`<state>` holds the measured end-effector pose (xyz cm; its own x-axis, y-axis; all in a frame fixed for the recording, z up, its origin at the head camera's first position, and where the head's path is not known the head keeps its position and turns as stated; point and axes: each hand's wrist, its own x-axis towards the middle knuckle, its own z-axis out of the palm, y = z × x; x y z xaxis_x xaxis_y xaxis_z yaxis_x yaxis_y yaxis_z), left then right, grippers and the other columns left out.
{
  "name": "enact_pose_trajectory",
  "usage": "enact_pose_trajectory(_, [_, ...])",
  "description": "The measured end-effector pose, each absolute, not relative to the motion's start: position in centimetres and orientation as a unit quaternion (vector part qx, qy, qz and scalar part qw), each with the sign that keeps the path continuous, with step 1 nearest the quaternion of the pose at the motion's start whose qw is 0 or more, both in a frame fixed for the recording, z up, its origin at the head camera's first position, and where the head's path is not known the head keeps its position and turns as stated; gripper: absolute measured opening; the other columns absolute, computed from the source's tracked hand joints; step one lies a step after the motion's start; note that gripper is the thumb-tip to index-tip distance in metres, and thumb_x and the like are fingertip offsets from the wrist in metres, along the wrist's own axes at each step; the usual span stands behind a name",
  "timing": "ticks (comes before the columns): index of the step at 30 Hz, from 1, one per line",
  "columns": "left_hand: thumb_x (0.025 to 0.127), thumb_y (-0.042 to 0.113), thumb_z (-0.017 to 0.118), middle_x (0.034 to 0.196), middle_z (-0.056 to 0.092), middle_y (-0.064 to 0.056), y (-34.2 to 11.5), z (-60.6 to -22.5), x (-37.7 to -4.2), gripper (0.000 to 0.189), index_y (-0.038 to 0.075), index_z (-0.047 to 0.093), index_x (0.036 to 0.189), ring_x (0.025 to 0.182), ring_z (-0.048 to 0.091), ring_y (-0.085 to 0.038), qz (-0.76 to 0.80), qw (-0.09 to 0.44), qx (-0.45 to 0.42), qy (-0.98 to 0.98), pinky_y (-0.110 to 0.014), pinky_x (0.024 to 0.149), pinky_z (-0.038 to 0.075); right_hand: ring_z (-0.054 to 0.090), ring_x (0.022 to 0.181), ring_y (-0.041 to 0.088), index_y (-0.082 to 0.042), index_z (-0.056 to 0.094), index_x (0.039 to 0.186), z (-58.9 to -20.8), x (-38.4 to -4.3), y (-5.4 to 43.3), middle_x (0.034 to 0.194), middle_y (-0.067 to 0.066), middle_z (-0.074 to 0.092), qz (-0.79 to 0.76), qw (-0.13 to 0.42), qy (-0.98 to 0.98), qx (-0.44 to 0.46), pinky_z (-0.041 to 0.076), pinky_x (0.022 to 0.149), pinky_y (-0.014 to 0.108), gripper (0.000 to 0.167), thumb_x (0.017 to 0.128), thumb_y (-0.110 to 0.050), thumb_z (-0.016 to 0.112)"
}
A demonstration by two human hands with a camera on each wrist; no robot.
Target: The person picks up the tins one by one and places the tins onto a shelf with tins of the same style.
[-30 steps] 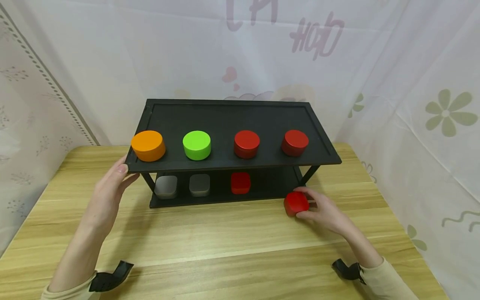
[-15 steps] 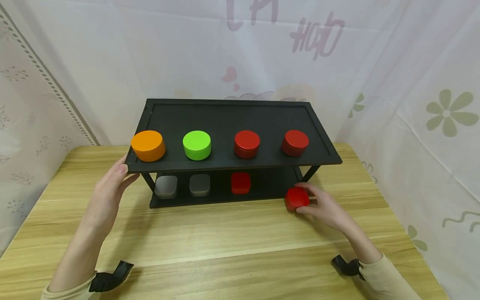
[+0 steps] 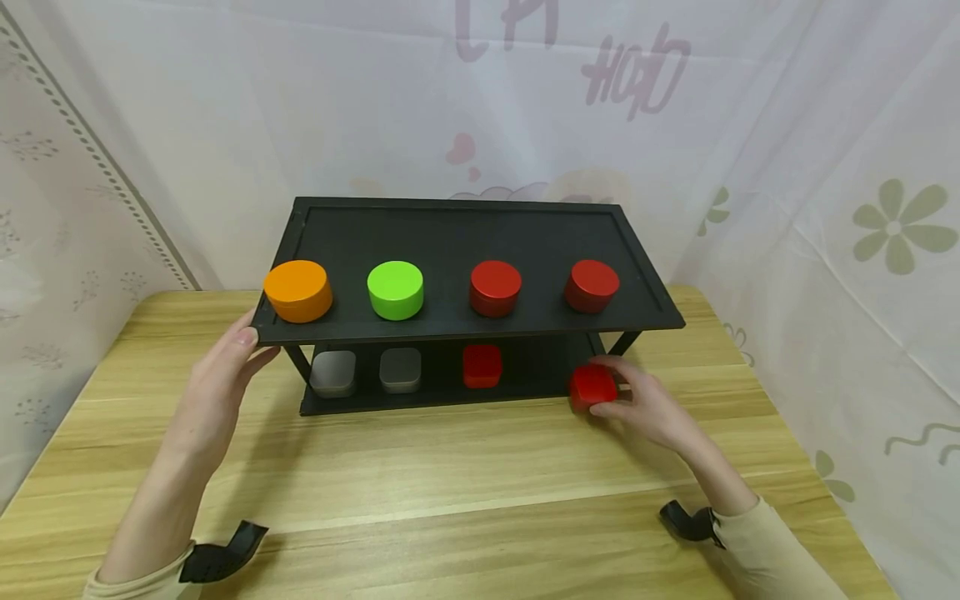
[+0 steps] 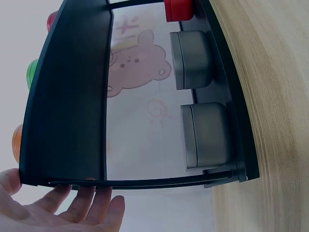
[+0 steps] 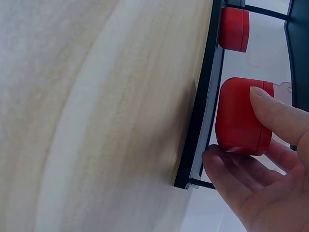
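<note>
At the right front of the two-tier black shelf (image 3: 450, 225), my right hand (image 3: 645, 408) holds a red square tin (image 5: 243, 116) between thumb and fingers. In the right wrist view the tin overlaps the lower tier's front edge, with its lid seam toward the upper tier. My left hand (image 3: 221, 375) grips the left end of the upper tier, thumb at the top corner and fingers below the edge (image 4: 87, 203). On the lower tier stand two grey square tins (image 3: 333, 373) and another red square tin (image 3: 482, 367).
Along the front of the upper tier stand round tins: one orange (image 3: 297, 291), one green (image 3: 395, 290) and two red (image 3: 495, 288). The shelf rests on a wooden table (image 3: 450, 500), and a printed white cloth (image 3: 375, 100) hangs behind it. Thin black posts (image 3: 621, 343) join the tiers.
My right hand has brought the red square tin from in front of the shelf up to the lower tier's front right edge. The left hand keeps its grip on the upper tier.
</note>
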<state>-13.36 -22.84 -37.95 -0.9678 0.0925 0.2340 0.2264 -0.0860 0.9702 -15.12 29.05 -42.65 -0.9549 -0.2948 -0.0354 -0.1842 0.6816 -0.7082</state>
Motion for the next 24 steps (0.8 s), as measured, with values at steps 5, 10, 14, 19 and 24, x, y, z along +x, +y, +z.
enact_pose_trajectory(5, [0.112,0.021,0.036,0.157,0.048,0.003,-22.8,-37.9,-13.4,0.046,0.007,0.045,0.155,0.143,0.041,-0.008,-0.727,0.045,-0.116,-0.675,-0.014,0.107,0.042,0.066,0.116,0.039,-0.003,0.051,0.146,-42.5,-15.5,29.1,0.140,0.024,0.057,-0.378,0.077,0.913,-0.131,0.062,0.096,0.050,0.064,0.089,-0.011,0.080])
enact_pose_trajectory(10, [0.112,0.019,0.036,0.156,0.049,0.004,-22.9,-38.2,-13.5,0.045,0.008,0.046,0.154,0.142,0.043,-0.007,-0.734,0.046,-0.124,-0.666,-0.015,0.107,0.042,0.065,0.115,0.037,-0.004,0.052,0.145,-42.5,-15.8,29.0,0.140,0.023,0.057,-0.372,0.069,0.916,-0.133,0.062,0.096,0.048,0.064,0.089,-0.011,0.081])
enact_pose_trajectory(14, [0.112,0.020,0.036,0.156,0.049,0.004,-22.9,-38.1,-13.5,0.045,0.008,0.046,0.155,0.142,0.042,-0.007,-0.730,0.046,-0.119,-0.671,-0.014,0.107,0.042,0.065,0.115,0.036,-0.004,0.053,0.145,-42.6,-16.2,28.9,0.142,0.022,0.057,-0.364,0.064,0.919,-0.136,0.062,0.095,0.049,0.064,0.088,-0.011,0.081])
enact_pose_trajectory(19, [0.112,0.020,0.036,0.156,0.049,0.005,-22.8,-38.0,-13.5,0.045,0.008,0.046,0.155,0.142,0.042,-0.007,-0.728,0.046,-0.115,-0.675,-0.014,0.107,0.042,0.065,0.116,0.037,-0.004,0.052,0.145,-42.7,-16.7,28.7,0.144,0.021,0.056,-0.358,0.064,0.921,-0.139,0.062,0.096,0.049,0.064,0.089,-0.013,0.081])
enact_pose_trajectory(24, [0.112,0.020,0.036,0.156,0.049,0.004,-22.8,-38.0,-13.4,0.046,0.007,0.045,0.155,0.142,0.042,-0.008,-0.730,0.046,-0.117,-0.672,-0.014,0.107,0.042,0.066,0.115,0.034,-0.009,0.052,0.146,-42.7,-17.2,28.5,0.142,0.017,0.058,-0.354,0.068,0.924,-0.130,0.061,0.096,0.049,0.064,0.089,-0.013,0.081])
